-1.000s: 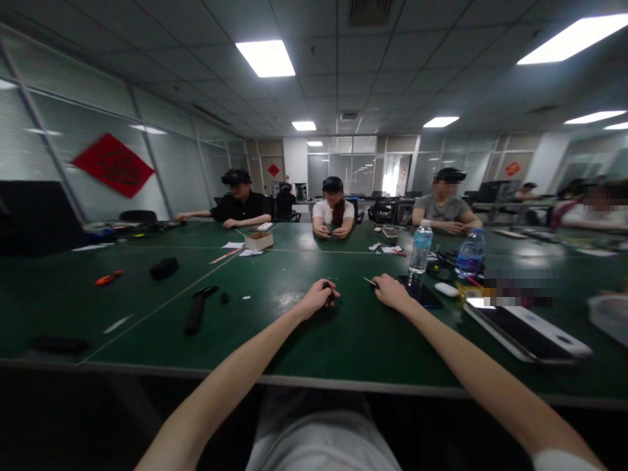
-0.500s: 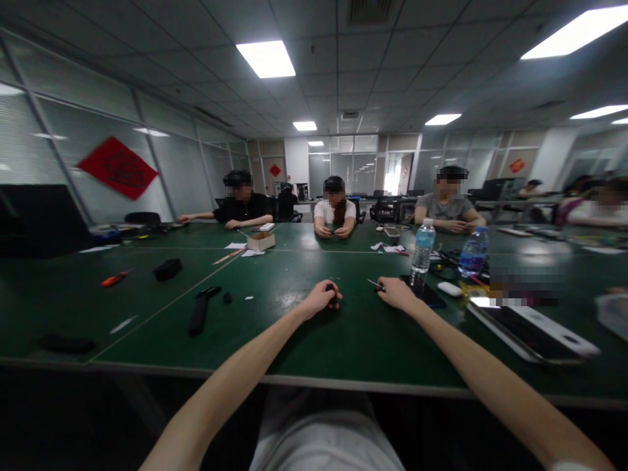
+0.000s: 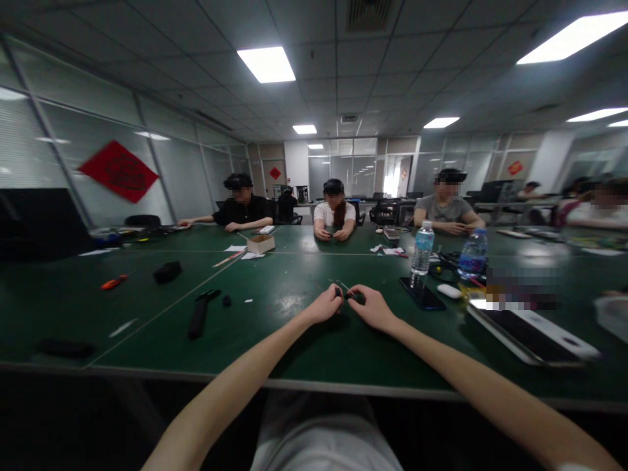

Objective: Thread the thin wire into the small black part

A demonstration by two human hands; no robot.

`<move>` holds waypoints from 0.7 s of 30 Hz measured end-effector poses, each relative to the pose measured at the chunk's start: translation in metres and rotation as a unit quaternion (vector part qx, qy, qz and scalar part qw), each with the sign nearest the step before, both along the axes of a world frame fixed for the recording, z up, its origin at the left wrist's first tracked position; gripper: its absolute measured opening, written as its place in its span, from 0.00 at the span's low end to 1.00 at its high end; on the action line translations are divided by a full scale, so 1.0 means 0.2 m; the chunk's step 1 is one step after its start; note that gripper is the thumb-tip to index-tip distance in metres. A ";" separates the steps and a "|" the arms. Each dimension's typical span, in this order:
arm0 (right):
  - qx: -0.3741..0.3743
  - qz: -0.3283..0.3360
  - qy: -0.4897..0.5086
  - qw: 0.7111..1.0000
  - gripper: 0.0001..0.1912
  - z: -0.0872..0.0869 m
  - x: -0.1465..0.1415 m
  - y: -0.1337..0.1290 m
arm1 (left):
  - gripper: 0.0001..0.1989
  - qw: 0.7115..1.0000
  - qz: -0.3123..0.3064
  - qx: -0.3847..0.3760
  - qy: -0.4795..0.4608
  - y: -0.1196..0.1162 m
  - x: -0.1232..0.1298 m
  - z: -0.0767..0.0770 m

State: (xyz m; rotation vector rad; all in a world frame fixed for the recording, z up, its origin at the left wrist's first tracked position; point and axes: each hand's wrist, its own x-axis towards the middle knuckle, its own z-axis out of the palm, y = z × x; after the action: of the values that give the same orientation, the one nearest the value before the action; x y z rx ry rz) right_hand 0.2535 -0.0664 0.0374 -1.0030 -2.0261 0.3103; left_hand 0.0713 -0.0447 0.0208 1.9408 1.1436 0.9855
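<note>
My left hand (image 3: 324, 305) and my right hand (image 3: 373, 308) meet above the green table, close together but apart. Pinched in my left fingertips is a small dark object (image 3: 338, 292), mostly hidden by the fingers. My right fingers hold a thin metal-tipped tool (image 3: 345, 287), its tip pointing up and left beside that object. A dark bit (image 3: 355, 297) shows at the right fingertips. It is too small to name.
The green table (image 3: 314, 347) holds a black phone (image 3: 422, 294), water bottles (image 3: 422, 248), a white mouse (image 3: 449, 291), and a tablet (image 3: 530, 333) to my right. An orange-handled screwdriver (image 3: 114, 282) and black pouch (image 3: 167, 272) lie left. Co-workers sit across.
My hands have moved inward and now nearly touch. The thin tool in my right hand has come close to the small object in my left.
</note>
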 end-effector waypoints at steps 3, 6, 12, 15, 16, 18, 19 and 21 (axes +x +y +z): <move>0.010 0.012 0.018 1.000 0.10 -0.02 -0.02 -0.03 | 0.09 0.999 -0.012 0.007 0.032 -0.04 0.01 0.02; 0.018 0.013 0.026 0.999 0.09 -0.02 -0.02 -0.03 | 0.12 0.998 -0.029 0.036 0.043 -0.06 0.01 0.03; 0.012 -0.007 0.046 0.999 0.10 0.00 0.01 -0.01 | 0.16 0.997 -0.047 0.058 0.034 -0.05 -0.01 0.03; 0.005 -0.007 0.050 0.999 0.11 -0.01 0.01 0.00 | 0.17 0.996 -0.057 0.064 0.017 -0.04 -0.01 0.02; 0.003 -0.004 0.050 0.999 0.11 -0.02 0.01 0.00 | 0.17 0.996 -0.059 0.064 0.014 -0.04 -0.01 0.02; -0.002 0.003 0.048 0.999 0.12 -0.02 0.01 0.01 | 0.18 0.996 -0.065 0.065 0.010 -0.04 -0.01 0.02; -0.004 0.006 0.044 0.999 0.12 -0.03 0.00 0.01 | 0.19 0.995 -0.069 0.068 0.009 -0.04 -0.01 0.01; -0.004 0.012 0.036 0.999 0.12 -0.04 0.00 0.02 | 0.19 0.994 -0.078 0.076 0.007 -0.04 -0.01 0.01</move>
State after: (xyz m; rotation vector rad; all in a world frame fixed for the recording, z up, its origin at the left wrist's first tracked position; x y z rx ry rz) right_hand 0.2544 -0.0628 0.0297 -0.9601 -1.9755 0.3631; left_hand 0.0700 -0.0525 0.0228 2.1243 0.9311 1.0014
